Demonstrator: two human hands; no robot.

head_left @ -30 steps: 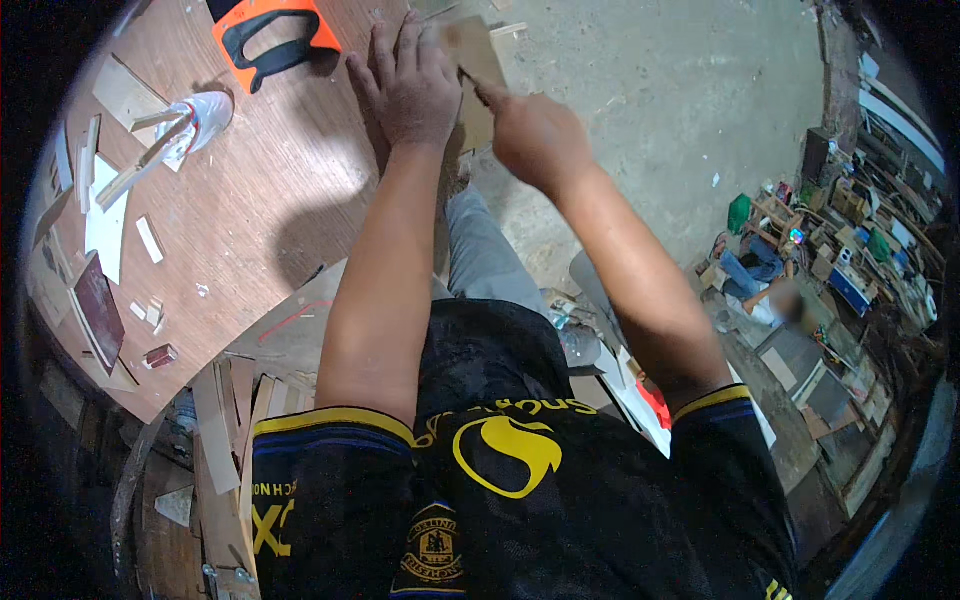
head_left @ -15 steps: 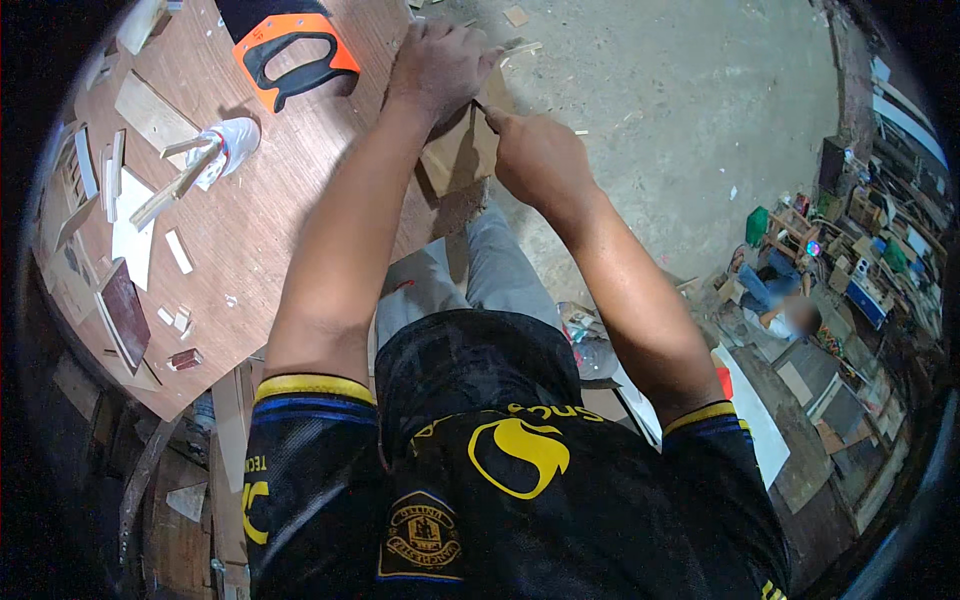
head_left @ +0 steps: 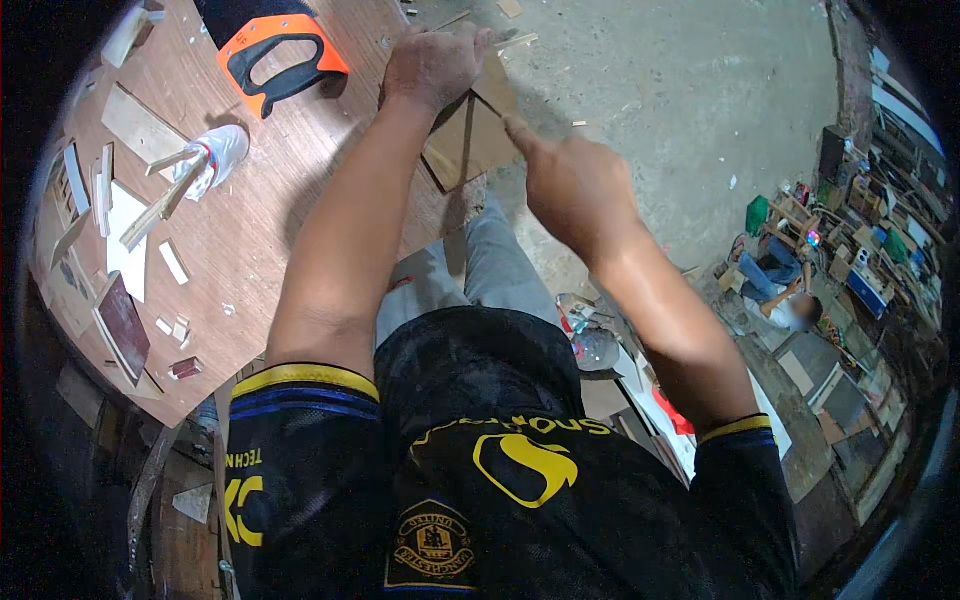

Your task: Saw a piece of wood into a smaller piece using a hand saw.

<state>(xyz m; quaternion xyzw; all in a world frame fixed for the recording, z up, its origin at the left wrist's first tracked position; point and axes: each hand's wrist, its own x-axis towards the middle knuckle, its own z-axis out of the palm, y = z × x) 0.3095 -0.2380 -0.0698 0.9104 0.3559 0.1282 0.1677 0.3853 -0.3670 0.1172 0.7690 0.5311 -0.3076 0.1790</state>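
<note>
At the table's edge, my left hand [head_left: 432, 72] is closed, bearing down on a flat brown wooden board [head_left: 488, 145]; most of its fingers are hidden. A thin pale strip of wood [head_left: 518, 43] shows just past those fingers, and I cannot tell if it is held. My right hand [head_left: 580, 190] is closed, with the index finger stretched along a thin dark blade [head_left: 488, 104]. The tool's handle is hidden in the palm, so its kind is unclear. Its blade crosses the board toward my left hand.
A handsaw [head_left: 285, 62] with an orange and black handle lies on the wooden table [head_left: 255, 260]. Wood offcuts and a white cup-like holder with sticks [head_left: 222, 158] stand at left. A person [head_left: 790, 300] sits among clutter at far right.
My right hand has drawn back toward the lower right with the blade, away from my left hand. My left hand stays on the board, and the view has shifted slightly.
</note>
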